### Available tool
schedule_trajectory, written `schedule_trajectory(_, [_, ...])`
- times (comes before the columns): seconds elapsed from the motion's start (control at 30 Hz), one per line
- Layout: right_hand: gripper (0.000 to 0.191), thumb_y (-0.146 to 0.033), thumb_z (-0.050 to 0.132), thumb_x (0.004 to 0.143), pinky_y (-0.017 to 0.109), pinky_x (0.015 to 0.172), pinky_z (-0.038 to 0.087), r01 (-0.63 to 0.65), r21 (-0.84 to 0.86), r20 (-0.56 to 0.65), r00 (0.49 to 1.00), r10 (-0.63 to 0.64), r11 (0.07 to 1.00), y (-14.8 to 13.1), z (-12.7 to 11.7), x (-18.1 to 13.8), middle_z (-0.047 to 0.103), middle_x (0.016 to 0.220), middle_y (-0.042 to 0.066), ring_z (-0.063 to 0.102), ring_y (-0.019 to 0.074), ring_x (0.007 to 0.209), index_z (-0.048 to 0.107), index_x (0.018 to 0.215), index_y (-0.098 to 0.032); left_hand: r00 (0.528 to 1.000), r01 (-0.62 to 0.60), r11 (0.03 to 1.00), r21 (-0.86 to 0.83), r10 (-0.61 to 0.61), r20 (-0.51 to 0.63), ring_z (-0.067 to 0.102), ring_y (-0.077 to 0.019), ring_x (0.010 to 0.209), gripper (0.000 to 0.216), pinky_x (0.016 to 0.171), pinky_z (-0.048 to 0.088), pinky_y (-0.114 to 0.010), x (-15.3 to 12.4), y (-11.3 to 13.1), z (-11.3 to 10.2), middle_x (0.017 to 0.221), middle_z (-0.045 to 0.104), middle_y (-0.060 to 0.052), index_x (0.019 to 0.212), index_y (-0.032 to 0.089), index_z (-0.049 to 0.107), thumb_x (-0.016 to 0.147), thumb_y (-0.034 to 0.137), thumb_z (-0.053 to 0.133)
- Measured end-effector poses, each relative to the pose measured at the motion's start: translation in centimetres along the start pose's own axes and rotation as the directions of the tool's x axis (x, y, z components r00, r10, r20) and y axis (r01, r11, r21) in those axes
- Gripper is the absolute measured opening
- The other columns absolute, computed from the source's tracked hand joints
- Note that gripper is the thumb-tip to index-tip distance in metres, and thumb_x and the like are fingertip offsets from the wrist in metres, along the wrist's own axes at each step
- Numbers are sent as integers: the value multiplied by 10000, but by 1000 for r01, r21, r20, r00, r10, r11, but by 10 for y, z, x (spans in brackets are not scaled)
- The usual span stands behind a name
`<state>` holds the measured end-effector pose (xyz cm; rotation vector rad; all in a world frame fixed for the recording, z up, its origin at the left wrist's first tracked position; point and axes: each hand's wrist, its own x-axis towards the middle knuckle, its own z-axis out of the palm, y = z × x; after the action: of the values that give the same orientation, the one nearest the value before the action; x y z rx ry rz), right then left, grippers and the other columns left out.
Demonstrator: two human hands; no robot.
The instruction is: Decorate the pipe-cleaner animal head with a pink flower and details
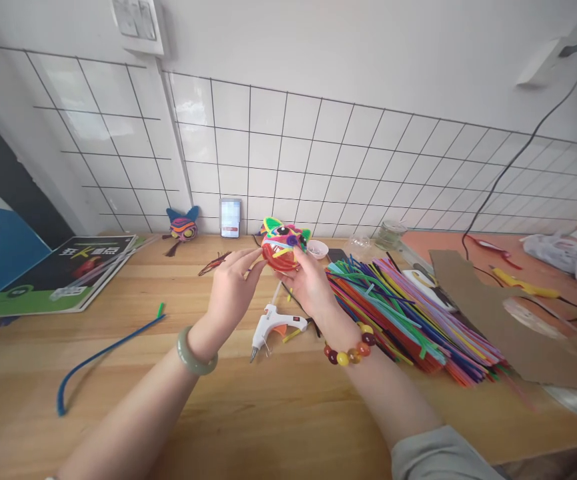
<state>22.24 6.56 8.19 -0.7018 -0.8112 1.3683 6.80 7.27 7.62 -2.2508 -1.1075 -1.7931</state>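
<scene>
While our right hand (311, 287) is gripping the colourful animal face (281, 252) at its lower right, our left hand (235, 283) is touching its left edge; we are not managing to tell whether the left fingers are closing on it. We are holding the face above the wooden table (248, 427). Below, a white glue gun (274, 323) is lying between our wrists. Pipe cleaners (408, 313) are lying piled at right, and a blue pipe cleaner (111, 348) is curving at left. Near the wall (288, 153), a phone (230, 218) is standing upright.

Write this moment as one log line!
left hand: at edge of craft face | right hand: holding craft face | glue gun: on table
</scene>
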Motion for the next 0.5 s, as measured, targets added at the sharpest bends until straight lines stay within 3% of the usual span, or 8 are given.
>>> schedule_trajectory(0.13, [361,-421,713,755,292,762,522,90,-107,-25,995,-93,990,6,3,-3,712,1055,-16,665,157,906,623,1080,-290,991,-130,985,113,128,29,681,-215,850,180,774,545,-355,-3,-4,1,979,745,-108,982,155,698,919,139,530])
schedule_trajectory(0.3, [329,-439,680,782,317,767,535,72,-111,-31,997,-76,991,7,7,-7,710,1064,11,666,181,929,619,1054,-263,963,-263,929,259,237,130,658,-232,874,215,776,524,-367,-4,-7,-3,1002,723,-132,984,142,663,909,81,471])
schedule_trajectory(0.4, [324,-444,685,780,325,756,541,27,-54,-7,1000,-27,998,7,7,-7,720,1013,16,669,179,886,628,1030,-247,975,-217,950,226,201,91,659,-221,832,187,761,521,-358,-1,-5,-4,936,726,-119,902,149,665,900,99,485])
schedule_trajectory(0.5, [314,-455,690,767,344,746,551,-61,44,24,998,60,997,4,5,-5,728,969,22,672,184,840,645,983,-232,1000,5,999,38,-5,15,667,-200,801,150,749,528,-333,3,-2,-4,876,731,-90,837,159,674,879,140,532])
